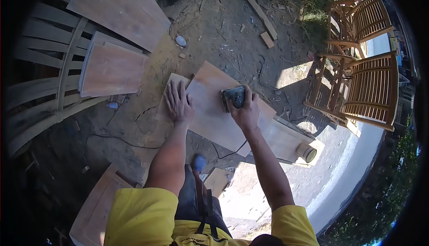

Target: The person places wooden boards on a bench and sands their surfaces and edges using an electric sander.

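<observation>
A flat wooden panel point(212, 116) lies at an angle in front of me, resting on other boards. My right hand point(246, 112) is wrapped round a dark electric sander point(233, 97), whose base is on the panel's upper face. To the left, my left hand point(178, 103) lies flat with fingers stretched, over the edge of the panel and a smaller board point(166, 112) beside it. A dark cord point(230, 155) shows below the panel's near edge. A roll of tape or similar round item point(306, 152) sits on the board at the right.
Wooden panels point(116, 9) and a stack of smaller ones point(114, 69) lean on a slatted fence point(47, 60) at left. Wooden slatted chairs point(368, 87) stand at right. A long plank point(254, 6) and debris lie on the dirt ground. Another panel point(96, 201) is at lower left.
</observation>
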